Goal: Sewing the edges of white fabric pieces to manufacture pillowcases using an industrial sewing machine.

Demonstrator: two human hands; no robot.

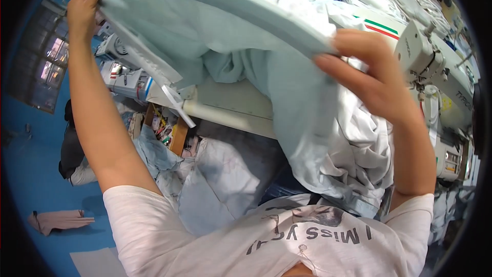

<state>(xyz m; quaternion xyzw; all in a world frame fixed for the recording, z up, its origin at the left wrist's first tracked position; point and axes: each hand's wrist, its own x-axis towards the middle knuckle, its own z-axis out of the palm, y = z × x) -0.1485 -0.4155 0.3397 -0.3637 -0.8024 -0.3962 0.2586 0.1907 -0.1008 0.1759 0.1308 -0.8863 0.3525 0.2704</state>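
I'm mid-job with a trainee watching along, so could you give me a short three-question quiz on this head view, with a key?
1. Multiple choice: what do the left hand and right hand both grip?
A) a cardboard box
B) the edge of a pale green cloth
C) a pair of scissors
2. True or false: the left hand appears lower in the picture than the right hand.
3. Short answer: which hand is nearer the sewing machine head at the picture's right?

Key: 1 B; 2 false; 3 right.

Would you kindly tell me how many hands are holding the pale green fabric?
2: the left hand grips the pale green fabric at the picture's upper left, and the right hand holds its upper edge right of centre. No others show.
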